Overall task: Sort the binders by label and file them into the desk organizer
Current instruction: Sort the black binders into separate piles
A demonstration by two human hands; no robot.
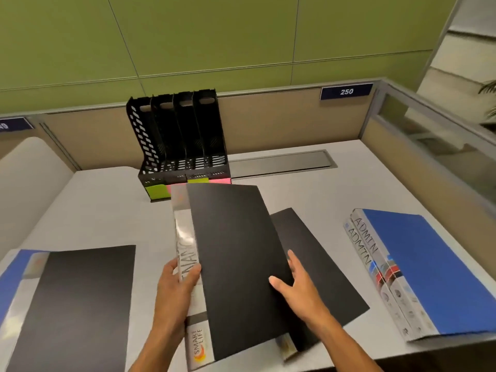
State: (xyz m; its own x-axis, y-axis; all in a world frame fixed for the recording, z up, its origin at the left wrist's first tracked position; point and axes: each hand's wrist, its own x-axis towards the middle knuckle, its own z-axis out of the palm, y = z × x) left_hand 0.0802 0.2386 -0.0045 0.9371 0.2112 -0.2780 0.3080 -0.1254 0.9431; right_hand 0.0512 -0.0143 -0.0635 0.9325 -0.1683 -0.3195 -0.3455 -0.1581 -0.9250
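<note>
A black binder (236, 253) with a silvery spine lettered like "FINANC" is tilted up in the middle of the desk. My left hand (178, 283) grips its spine; my right hand (292, 283) holds its right cover edge. Under it lies a second black binder (322, 275), flat on the desk. Two blue binders (408, 267) with "ADMIN" spines lie stacked at the right. At the left a black binder (80, 304) rests on a blue one (16, 275). The black desk organizer (177, 140) with several empty slots stands at the back, with green and pink notes on its front.
The grey desk (308, 191) has a metal cable flap (281, 162) behind the binders. Beige partition walls (268, 122) close the back and right; one carries a blue "250" plate (346, 91). A rounded white panel (26, 178) stands at the left.
</note>
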